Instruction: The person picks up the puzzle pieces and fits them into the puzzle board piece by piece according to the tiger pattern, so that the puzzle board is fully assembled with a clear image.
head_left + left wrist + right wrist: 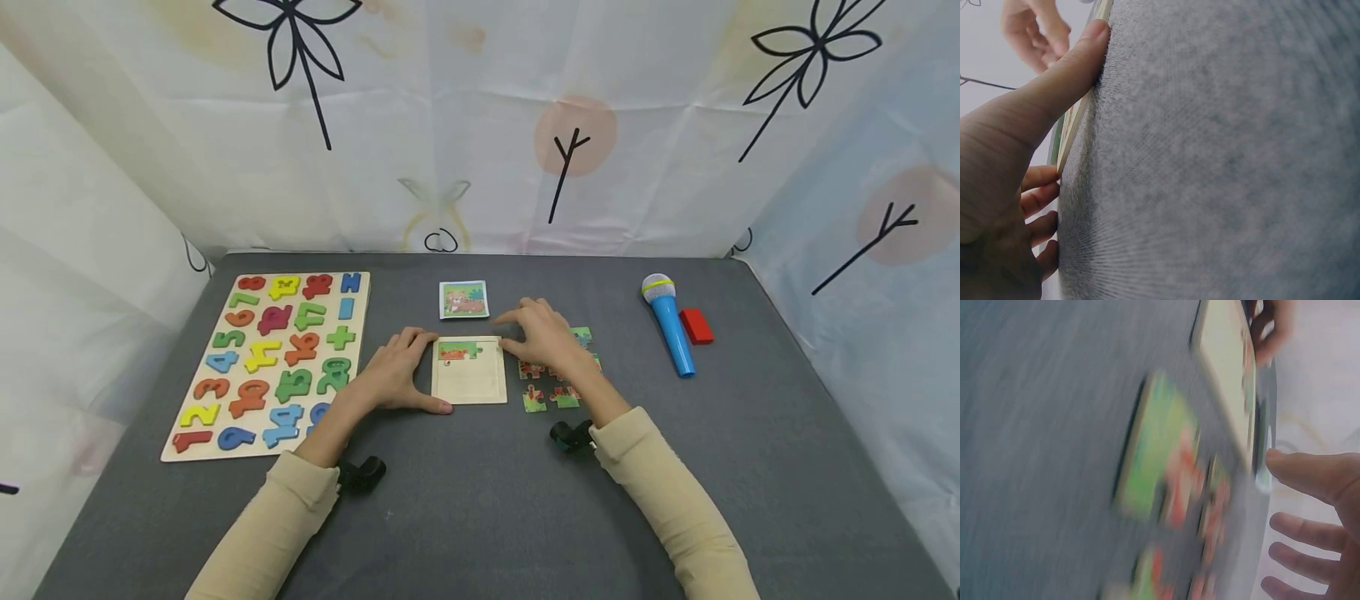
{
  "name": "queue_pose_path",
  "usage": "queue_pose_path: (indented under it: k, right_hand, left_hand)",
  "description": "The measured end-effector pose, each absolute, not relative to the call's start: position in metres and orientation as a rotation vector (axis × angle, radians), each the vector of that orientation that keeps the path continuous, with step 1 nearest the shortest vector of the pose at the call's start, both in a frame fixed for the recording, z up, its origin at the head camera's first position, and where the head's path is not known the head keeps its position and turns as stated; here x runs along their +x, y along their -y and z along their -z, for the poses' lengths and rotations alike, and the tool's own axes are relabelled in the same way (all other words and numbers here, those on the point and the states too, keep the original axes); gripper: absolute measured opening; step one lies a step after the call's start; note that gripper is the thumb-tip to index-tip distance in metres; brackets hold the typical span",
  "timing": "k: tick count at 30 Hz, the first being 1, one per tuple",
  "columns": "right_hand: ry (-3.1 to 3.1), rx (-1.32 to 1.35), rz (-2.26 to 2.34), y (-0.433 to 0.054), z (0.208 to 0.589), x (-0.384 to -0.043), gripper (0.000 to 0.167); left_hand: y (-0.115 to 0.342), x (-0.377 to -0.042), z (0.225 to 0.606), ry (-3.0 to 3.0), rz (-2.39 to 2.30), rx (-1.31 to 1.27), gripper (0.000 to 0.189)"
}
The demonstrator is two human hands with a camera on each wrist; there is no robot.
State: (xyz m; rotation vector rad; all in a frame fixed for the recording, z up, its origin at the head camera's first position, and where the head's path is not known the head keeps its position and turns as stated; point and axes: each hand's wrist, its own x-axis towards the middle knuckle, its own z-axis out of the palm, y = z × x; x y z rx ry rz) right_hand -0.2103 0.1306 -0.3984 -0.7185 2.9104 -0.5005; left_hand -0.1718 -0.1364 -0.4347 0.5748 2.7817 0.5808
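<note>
A square wooden puzzle tray (472, 382) lies in the middle of the table, with a few joined pieces (459, 352) along its top left. My left hand (397, 375) holds the tray at its left side, thumb at the near edge and fingers by the far corner. In the left wrist view the thumb (1075, 72) lies along the tray's edge. Over the tray's right side hovers my right hand (546, 337), fingers apart and nothing visible in them. Loose jigsaw pieces (534, 400) lie under and beside it, partly hidden; they look blurred in the right wrist view.
Beyond the tray lies a small picture card (463, 300). A number-and-sign board (255, 425) with colourful pieces fills the left, partly behind the left arm. To the right are a blue toy microphone (675, 333) and a red block (697, 326). Printed cloth walls border the table.
</note>
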Motion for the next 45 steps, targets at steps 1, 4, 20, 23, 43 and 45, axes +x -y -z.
queue_pose_path:
  k: [1, 4, 20, 23, 43, 45]
  right_hand:
    - [-2.916, -0.702, 0.491, -0.136, 0.398, -0.211, 0.036]
    - [-2.928, -0.657, 0.475, -0.152, 0.398, -0.211, 0.038]
    - [-2.909, -0.45, 0.458, -0.228, 0.399, -0.209, 0.045]
    - [-2.898, -0.443, 0.465, -0.232, 0.4, -0.208, 0.044]
    - [-2.89, -0.511, 0.506, -0.228, 0.402, -0.21, 0.036]
    - [-2.893, -0.518, 0.515, -0.228, 0.404, -0.211, 0.035]
  left_hand:
    - [0.137, -0.172, 0.435, -2.782, -0.584, 0.575, 0.117]
    - [0.137, -0.171, 0.434, -2.786, -0.593, 0.579, 0.117]
    - [0.137, -0.172, 0.435, -2.796, -0.596, 0.578, 0.117]
    - [0.137, -0.172, 0.435, -2.796, -0.593, 0.573, 0.117]
    - [0.136, -0.172, 0.435, -2.789, -0.608, 0.584, 0.116]
    - [0.136, -0.172, 0.435, -2.79, -0.606, 0.582, 0.116]
